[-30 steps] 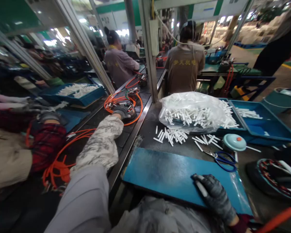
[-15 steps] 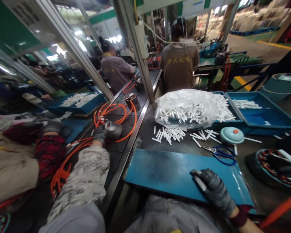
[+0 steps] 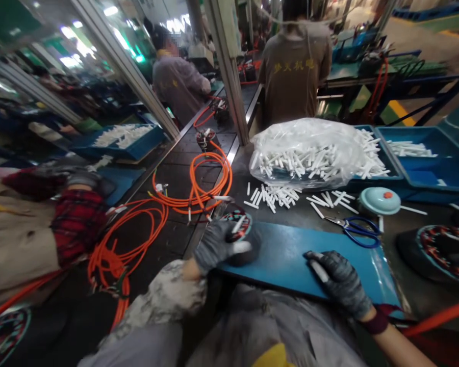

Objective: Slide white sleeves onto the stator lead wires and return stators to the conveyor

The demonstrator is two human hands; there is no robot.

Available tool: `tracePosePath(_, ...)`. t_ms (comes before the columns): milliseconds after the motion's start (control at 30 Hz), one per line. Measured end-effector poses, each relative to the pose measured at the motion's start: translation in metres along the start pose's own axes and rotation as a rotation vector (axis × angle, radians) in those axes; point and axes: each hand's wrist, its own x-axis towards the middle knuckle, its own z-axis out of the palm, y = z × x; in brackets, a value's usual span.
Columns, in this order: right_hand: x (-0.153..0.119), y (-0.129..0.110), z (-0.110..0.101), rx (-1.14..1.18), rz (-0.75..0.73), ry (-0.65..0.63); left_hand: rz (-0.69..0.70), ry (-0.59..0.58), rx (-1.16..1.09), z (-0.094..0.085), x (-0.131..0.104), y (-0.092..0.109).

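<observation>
My left hand [image 3: 218, 246], in a grey glove, grips a round dark stator [image 3: 245, 242] with an orange cable, at the left end of the blue board [image 3: 283, 255]. A white tube shows in the stator's opening. Toward the board's right side, my right hand [image 3: 338, 280], gloved with some fingertips dark, has its fingers curled, with a pale finger or a white piece at the thumb side; which of these it is, I cannot tell. Beyond the board lie loose white tubes [image 3: 277, 196] and blue-handled scissors [image 3: 361, 232].
A plastic bag of white tubes [image 3: 309, 153] rests by blue bins [image 3: 424, 173]. A round light-blue container [image 3: 378, 200] sits near the scissors. Another stator [image 3: 439, 252] stands at right. Orange cables [image 3: 130, 229] coil on the conveyor at left, beside a co-worker's plaid sleeve [image 3: 78, 216].
My left hand has brought the stator from the conveyor rightward onto the blue board, its orange cable trailing. The camera view has tilted down a little. My right hand has stayed over the board.
</observation>
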Motion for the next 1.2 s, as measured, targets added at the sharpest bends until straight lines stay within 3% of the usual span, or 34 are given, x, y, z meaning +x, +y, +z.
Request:
tracePosePath(100,0.002,-0.003,-0.004,0.018,0.046,-0.051,0.286,-0.156,0.095,0.04,-0.006,0.026)
tracePosePath(167,0.006,-0.007,-0.009,0.06,0.081,-0.071,0.412,-0.204,0.119,0.046,-0.015,0.039)
tracePosePath(267,0.018,-0.013,-0.022,0.139,0.123,-0.048,0.644,-0.27,0.032,0.017,-0.025,0.054)
tracePosePath(333,0.034,-0.018,-0.033,0.176,0.13,-0.016,0.743,-0.169,-0.021,-0.013,-0.017,0.061)
tracePosePath(400,0.058,-0.024,-0.04,0.198,0.107,0.015,0.736,0.041,0.03,-0.037,0.005,0.059)
tracePosePath(433,0.071,-0.027,-0.04,0.208,0.085,0.032,0.714,0.069,0.074,-0.043,0.021,0.054)
tracePosePath(500,0.1,-0.034,-0.035,0.286,0.054,0.039,0.679,-0.084,0.081,-0.046,0.051,0.039)
tracePosePath(600,0.138,-0.042,-0.013,0.566,0.003,-0.121,0.557,-0.337,-0.086,-0.034,0.08,0.009)
tracePosePath(700,0.16,-0.041,0.01,0.734,-0.105,-0.282,0.537,-0.328,-0.151,-0.023,0.082,-0.013)
tracePosePath(767,0.166,-0.037,0.019,0.667,-0.206,-0.3,0.541,-0.261,-0.132,-0.019,0.075,-0.018)
tracePosePath(867,0.17,-0.03,0.015,0.285,-0.395,-0.225,0.552,-0.227,-0.118,-0.013,0.061,-0.011)
tracePosePath(1000,0.177,-0.03,-0.011,-0.269,-0.714,-0.042,0.637,-0.273,-0.062,0.001,0.045,0.019)
tracePosePath(1100,0.183,-0.03,-0.036,-0.376,-0.943,-0.007,0.593,-0.227,0.027,0.006,0.036,0.04)
tracePosePath(1200,0.184,-0.025,-0.051,-0.363,-0.941,-0.035,0.495,-0.246,0.015,0.003,0.036,0.046)
